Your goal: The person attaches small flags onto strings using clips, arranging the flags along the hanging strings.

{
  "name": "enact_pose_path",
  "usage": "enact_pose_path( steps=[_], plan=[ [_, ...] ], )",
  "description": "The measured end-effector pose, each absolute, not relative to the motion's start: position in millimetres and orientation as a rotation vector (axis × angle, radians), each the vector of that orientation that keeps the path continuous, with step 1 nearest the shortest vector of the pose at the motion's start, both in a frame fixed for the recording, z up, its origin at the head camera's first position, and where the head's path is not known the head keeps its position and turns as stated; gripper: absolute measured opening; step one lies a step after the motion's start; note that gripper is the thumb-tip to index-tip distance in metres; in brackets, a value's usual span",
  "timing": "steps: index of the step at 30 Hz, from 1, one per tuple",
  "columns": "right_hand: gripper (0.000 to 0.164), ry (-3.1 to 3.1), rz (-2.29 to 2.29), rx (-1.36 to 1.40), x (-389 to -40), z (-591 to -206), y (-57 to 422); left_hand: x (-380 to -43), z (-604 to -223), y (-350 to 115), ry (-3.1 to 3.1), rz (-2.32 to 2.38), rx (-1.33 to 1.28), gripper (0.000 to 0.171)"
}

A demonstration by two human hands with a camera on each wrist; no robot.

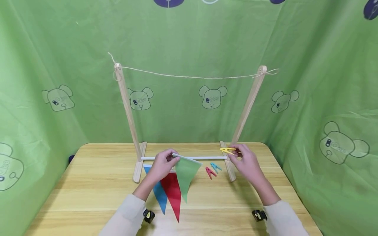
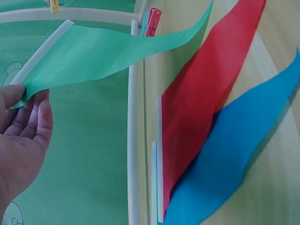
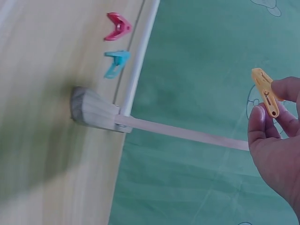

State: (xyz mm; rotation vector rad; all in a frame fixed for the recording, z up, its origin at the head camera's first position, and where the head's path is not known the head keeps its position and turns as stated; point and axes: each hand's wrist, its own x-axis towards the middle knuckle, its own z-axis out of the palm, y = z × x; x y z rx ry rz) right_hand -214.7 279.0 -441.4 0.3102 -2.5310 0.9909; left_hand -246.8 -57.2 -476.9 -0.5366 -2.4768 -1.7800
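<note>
My left hand (image 1: pixel 161 165) pinches a green triangular pennant (image 1: pixel 187 173) by one corner of its white top edge, and its point hangs down. Below on the table lie a red pennant (image 1: pixel 172 190) and a blue pennant (image 1: pixel 159 196), the red one overlapping the blue. In the right wrist view, a yellow clothespin (image 3: pixel 265 93) sits between the thumb and fingers of my right hand (image 3: pixel 279 145). That hand is raised by the foot of the right post. Between the two hands, a pink clothespin (image 1: pixel 211 172) and a light blue clothespin (image 1: pixel 216 167) lie on the table.
A wooden frame stands at the back, with a left post (image 1: pixel 127 108), a right post (image 1: pixel 249 101) and a white crossbar (image 1: pixel 206 158) low between them. A thin string (image 1: pixel 186 77) runs between the post tops. Green curtain (image 1: pixel 177 124) surrounds the wooden table (image 1: pixel 97 183).
</note>
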Motion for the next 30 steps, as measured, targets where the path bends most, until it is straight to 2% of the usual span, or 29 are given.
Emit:
enact_pose_path(
  steps=[30],
  plan=[
    [0.034,-2.467,1.049,0.294,-229,-377,280,-263,-427,-33,-2.398,-1.739,-0.582,0.005]
  ],
)
